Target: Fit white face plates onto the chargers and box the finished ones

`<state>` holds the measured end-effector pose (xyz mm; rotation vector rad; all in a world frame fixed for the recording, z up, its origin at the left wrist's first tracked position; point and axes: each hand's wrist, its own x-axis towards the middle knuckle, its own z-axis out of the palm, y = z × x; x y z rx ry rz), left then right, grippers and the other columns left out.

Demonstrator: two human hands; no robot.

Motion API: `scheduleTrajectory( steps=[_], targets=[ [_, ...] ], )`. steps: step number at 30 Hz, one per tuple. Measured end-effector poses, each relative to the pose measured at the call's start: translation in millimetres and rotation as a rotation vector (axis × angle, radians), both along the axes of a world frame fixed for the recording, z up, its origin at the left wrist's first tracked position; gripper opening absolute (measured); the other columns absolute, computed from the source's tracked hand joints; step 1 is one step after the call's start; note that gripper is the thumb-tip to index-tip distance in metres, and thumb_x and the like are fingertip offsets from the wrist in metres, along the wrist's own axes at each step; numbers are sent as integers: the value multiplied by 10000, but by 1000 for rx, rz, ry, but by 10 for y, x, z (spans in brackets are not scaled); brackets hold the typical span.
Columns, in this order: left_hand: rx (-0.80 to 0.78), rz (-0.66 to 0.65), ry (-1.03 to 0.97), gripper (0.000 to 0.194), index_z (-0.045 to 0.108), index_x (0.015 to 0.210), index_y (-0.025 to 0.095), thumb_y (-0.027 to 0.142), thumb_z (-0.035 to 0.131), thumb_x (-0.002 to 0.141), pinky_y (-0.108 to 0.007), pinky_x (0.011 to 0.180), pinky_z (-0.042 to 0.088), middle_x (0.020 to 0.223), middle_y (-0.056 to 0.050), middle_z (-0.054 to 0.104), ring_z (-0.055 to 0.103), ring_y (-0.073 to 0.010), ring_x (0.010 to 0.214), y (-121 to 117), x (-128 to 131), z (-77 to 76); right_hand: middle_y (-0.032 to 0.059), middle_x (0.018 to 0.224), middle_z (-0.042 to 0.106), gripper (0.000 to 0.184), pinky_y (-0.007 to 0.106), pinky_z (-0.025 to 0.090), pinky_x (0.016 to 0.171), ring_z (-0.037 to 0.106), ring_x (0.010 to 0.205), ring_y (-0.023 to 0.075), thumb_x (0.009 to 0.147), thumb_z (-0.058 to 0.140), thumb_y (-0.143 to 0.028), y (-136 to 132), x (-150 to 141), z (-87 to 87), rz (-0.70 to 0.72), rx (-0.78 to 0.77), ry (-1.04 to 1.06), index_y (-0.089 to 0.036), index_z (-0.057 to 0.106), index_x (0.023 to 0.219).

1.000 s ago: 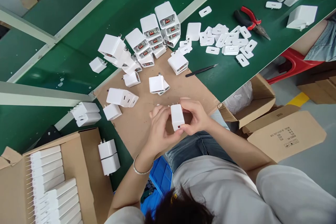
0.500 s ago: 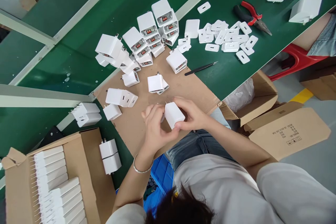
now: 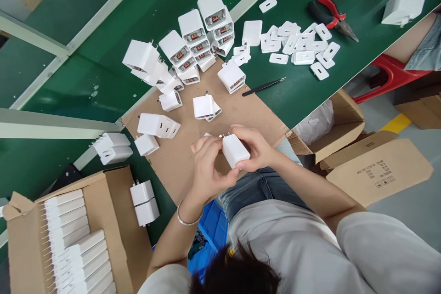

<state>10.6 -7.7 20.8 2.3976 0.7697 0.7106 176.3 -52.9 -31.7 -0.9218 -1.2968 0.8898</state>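
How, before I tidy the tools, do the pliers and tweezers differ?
The pliers have red and black handles; the tweezers are mostly black. The pliers look bulky; the tweezers slim. The pliers lie farther from the right hand than the tweezers. Both lie unheld, tips pointing picture-right.

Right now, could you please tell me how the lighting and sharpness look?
Head view: lighting is bright and fairly even; the held white charger looks reasonably sharp, its pale faces showing little texture; print on the cardboard flap is too small to read.

My adapter (image 3: pixel 235 150) is plain white, the bench (image 3: pixel 296 101) green, the cardboard sheet (image 3: pixel 172 161) brown, the pliers' handles (image 3: pixel 330 5) black and red.
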Motion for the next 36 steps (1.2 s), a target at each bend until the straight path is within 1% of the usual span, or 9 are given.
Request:
scheduleTrajectory(
  steps=[7, 11, 14, 21, 25, 28, 30, 33, 36],
  targets=[
    [-67, -34, 37, 507, 595, 1014, 196, 671, 428, 953, -414, 792, 379, 895, -78, 649, 551, -260, 860, 2, 12, -8, -56, 671, 333, 566, 299, 228, 597, 302, 650, 136, 744, 799, -623, -2, 26, 14, -36, 16, 11, -227, 397, 697],
    [-134, -60, 109, 386, 579, 1150, 209, 527, 543, 935, -416, 840, 395, 1039, -92, 662, 548, -272, 961, 44, -33, 14, -53, 675, 339, 588, 297, 226, 598, 304, 662, 144, 740, 797, -643, 21, 31, 25, -69, -9, -44, -235, 375, 702],
    [-179, -35, 120, 397, 551, 1192, 224, 461, 627, 883, -417, 859, 402, 1093, -89, 658, 553, -273, 998, 70, -87, 7, -54, 687, 348, 607, 299, 240, 613, 304, 662, 145, 750, 764, -684, 39, 14, 40, -91, -25, -110, -241, 350, 721],
    [-280, 34, 15, 519, 520, 1270, 239, 640, 529, 941, -445, 915, 426, 1152, -105, 657, 612, -279, 1034, 74, -173, -99, -35, 732, 402, 433, 307, 291, 639, 357, 677, 149, 907, 631, -575, 31, 18, 58, -12, -31, -94, -231, 400, 784],
    [-191, 93, -79, 586, 502, 1355, 255, 679, 476, 951, -447, 908, 436, 1216, -118, 638, 621, -283, 1037, 103, -206, -121, -42, 766, 429, 340, 290, 332, 638, 392, 679, 138, 844, 726, -459, 2, 15, 68, -32, -102, -54, -228, 491, 928],
    [-39, 106, -63, 588, 519, 1325, 251, 684, 486, 929, -446, 878, 424, 1154, -110, 644, 613, -278, 979, 148, -238, -125, -20, 858, 489, 512, 292, 393, 677, 465, 752, 157, 841, 727, -393, -17, 6, 68, 18, -86, -22, -235, 490, 1267],
    [27, 96, -82, 613, 453, 1357, 247, 665, 512, 912, -437, 844, 423, 1068, -83, 627, 609, -247, 874, 172, -254, -140, 15, 944, 548, 571, 301, 423, 697, 505, 807, 172, 878, 686, -376, -28, 5, 62, 89, -71, -32, -246, 458, 1385],
    [42, 88, -101, 661, 367, 1382, 240, 649, 542, 893, -422, 822, 426, 1025, -58, 588, 592, -225, 829, 194, -259, -149, 33, 981, 589, 534, 307, 442, 703, 533, 821, 178, 919, 654, -392, -42, 11, 45, 125, -75, -25, -245, 463, 1396],
    [1, 76, -17, 562, 471, 1241, 231, 685, 503, 911, -413, 818, 413, 1013, -70, 596, 572, -248, 903, 207, -242, -99, -2, 886, 562, 555, 297, 431, 691, 515, 764, 161, 902, 699, -389, -55, 8, 29, 76, -61, 8, -235, 459, 1378]
  ],
)
